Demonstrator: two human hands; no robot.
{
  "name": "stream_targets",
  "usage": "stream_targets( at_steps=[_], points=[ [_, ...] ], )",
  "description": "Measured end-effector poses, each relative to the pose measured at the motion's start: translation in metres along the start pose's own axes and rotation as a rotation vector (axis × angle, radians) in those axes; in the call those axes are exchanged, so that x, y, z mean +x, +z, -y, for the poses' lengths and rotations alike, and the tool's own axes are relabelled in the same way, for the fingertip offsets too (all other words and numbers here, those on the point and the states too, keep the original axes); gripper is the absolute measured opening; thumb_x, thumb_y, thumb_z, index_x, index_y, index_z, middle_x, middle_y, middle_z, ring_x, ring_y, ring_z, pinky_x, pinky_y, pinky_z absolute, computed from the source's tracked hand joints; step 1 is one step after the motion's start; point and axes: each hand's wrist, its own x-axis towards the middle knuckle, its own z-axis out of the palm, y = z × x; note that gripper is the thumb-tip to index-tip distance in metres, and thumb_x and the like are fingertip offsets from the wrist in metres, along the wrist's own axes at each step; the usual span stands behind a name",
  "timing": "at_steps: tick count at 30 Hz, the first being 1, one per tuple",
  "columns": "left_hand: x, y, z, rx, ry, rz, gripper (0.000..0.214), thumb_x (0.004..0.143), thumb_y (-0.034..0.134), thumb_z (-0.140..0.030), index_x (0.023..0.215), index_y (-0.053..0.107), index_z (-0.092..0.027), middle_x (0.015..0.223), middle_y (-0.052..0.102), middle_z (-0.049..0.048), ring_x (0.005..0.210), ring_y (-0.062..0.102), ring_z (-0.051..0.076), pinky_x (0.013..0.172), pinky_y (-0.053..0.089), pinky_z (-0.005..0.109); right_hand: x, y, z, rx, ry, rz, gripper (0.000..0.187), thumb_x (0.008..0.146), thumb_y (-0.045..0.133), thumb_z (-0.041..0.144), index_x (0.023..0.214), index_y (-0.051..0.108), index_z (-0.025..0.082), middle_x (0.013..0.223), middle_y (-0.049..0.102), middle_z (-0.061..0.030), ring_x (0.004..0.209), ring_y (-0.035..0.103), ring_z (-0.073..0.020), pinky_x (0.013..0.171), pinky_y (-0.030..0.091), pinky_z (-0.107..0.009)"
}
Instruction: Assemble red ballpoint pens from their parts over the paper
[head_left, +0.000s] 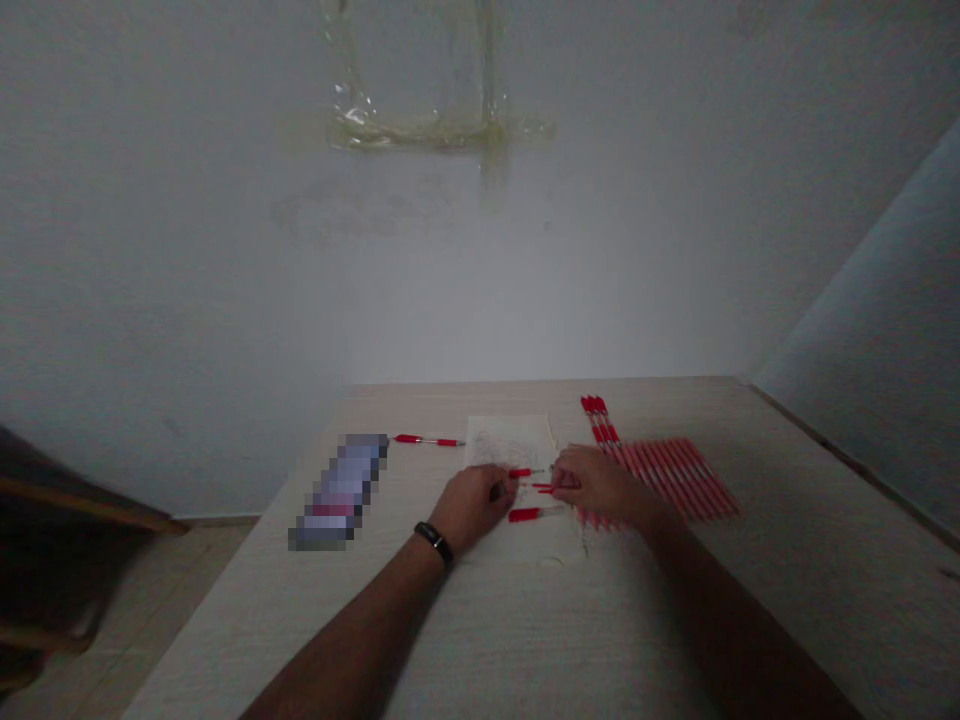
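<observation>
Between the person's two hands, three red-tipped pens sit over a sheet of paper (510, 445). The upper pen (525, 473) points toward the right hand, the middle pen (544, 488) runs into the right hand's fingers (562, 480), and the lower pen (531, 514) lies flat near the sheet's bottom edge. The right hand (592, 482) is curled and reaches in from the right, but I can't tell whether its fingers are gripping the middle pen or only touching it. The left hand (472, 505) is also curled, resting low over the paper, with a small dark tip (496, 491) showing at its fingers; whether they are closed on anything, I can't tell. A black wristband (435, 543) circles the left wrist.

The sheet has faint grey marks, too vague to read, and no print on the pens can be made out. Beyond the right hand, a neat row of red pens (675, 480) lies side by side, with a small bundle of red pens (600, 420) above it. Left of the sheet lies a single red pen (427, 440), beside a pixelated, unreadable package (337, 492). All of this rests on a pale wood-grain table (787, 600).
</observation>
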Motion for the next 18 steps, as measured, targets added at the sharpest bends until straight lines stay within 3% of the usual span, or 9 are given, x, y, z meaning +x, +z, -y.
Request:
stream_targets(
  at_steps=[8, 18],
  points=[
    [-0.0001, 0.0009, -0.0013, -0.002, -0.018, 0.006, 0.01, 0.084, 0.062, -0.028, 0.087, 0.069, -0.021, 0.083, 0.07, 0.0024, 0.071, 0.059, 0.016, 0.061, 0.035, 0.024, -0.0001, -0.001, 0.0036, -0.038, -0.037, -0.041, 0.004, 0.085, 0.064, 0.022, 0.085, 0.066, 0.019, 0.082, 0.066, -0.0045, 0.074, 0.062, -0.0176, 0.066, 0.046, -0.027],
    [0.001, 0.0044, -0.0013, -0.029, -0.028, -0.057, 0.008, 0.082, 0.062, -0.021, 0.082, 0.07, -0.02, 0.081, 0.071, 0.0025, 0.069, 0.06, 0.015, 0.062, 0.036, 0.025, -0.0015, -0.0036, 0.009, -0.056, -0.106, -0.045, 0.002, 0.085, 0.063, 0.018, 0.084, 0.063, 0.018, 0.079, 0.064, -0.0025, 0.073, 0.06, -0.0159, 0.066, 0.043, -0.025]
  ],
)
